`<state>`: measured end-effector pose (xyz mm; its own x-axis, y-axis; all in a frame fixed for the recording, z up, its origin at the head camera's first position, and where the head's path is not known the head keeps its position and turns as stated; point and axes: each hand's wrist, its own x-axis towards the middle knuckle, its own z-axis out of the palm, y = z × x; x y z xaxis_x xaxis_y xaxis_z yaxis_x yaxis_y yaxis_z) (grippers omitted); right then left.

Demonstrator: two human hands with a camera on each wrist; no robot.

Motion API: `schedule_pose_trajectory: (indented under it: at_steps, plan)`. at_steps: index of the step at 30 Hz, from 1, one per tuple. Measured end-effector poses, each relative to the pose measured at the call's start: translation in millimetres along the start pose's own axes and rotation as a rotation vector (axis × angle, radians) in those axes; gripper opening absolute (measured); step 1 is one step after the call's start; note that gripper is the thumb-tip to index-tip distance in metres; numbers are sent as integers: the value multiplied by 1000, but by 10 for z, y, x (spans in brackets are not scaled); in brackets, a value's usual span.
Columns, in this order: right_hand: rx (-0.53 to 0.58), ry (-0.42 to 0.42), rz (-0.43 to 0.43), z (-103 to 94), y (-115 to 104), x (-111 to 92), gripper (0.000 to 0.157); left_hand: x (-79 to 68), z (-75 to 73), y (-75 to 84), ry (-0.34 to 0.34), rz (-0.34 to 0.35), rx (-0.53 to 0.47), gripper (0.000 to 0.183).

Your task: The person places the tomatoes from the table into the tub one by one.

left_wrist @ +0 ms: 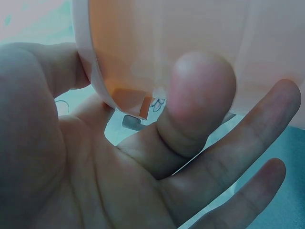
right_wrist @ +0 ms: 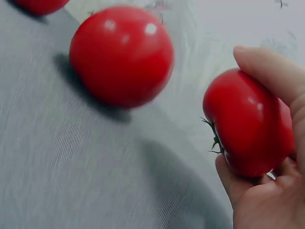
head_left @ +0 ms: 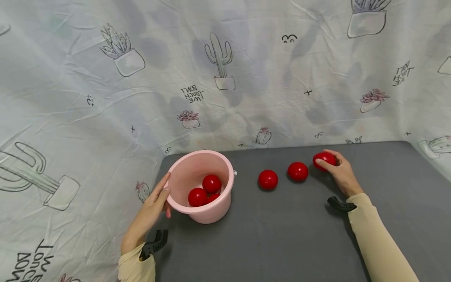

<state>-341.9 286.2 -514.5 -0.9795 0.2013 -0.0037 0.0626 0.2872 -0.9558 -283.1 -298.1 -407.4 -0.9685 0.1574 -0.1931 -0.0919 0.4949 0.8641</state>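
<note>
A pink bucket (head_left: 230, 188) stands tilted toward the viewer, with several red tomatoes (head_left: 211, 184) in its bottom. At its left side, my left hand (head_left: 151, 211) grips the rim, thumb at the lip and other fingers along the outer wall, as the left wrist view also shows. Over at the right, my right hand (head_left: 342, 174) holds a tomato (right_wrist: 248, 124) between thumb and fingers. That tomato hangs above the table, its green stem facing sideways. Two more tomatoes lie between the bucket and my right hand: one nearer the bucket (head_left: 268, 179), another (head_left: 298, 171) closer to the hand.
A grey tabletop (head_left: 282, 235) spreads under everything. White cloth (head_left: 246, 51) printed with cactus drawings hangs behind the table and along its left side. Black straps with camera mounts sit on both wrists, over beige sleeves (head_left: 377, 239).
</note>
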Motion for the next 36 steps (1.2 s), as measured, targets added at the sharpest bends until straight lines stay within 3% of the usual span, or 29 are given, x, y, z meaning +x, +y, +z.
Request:
schedule_pose_trajectory:
  at_steps: [9, 14, 23, 36]
  plan:
    - [245, -30, -45, 27, -460, 89, 61, -2, 11, -14, 6, 6, 9, 55]
    - [308, -54, -94, 100, -784, 157, 63, 6, 4, -16, 7, 14, 11, 55]
    - [311, -75, -154, 204, -1351, 215, 67, 0, 4, -35, 2, 10, 9, 56]
    - [206, -142, -206, 477, -2040, 261, 75, -29, -13, -32, 3, 43, -11, 54]
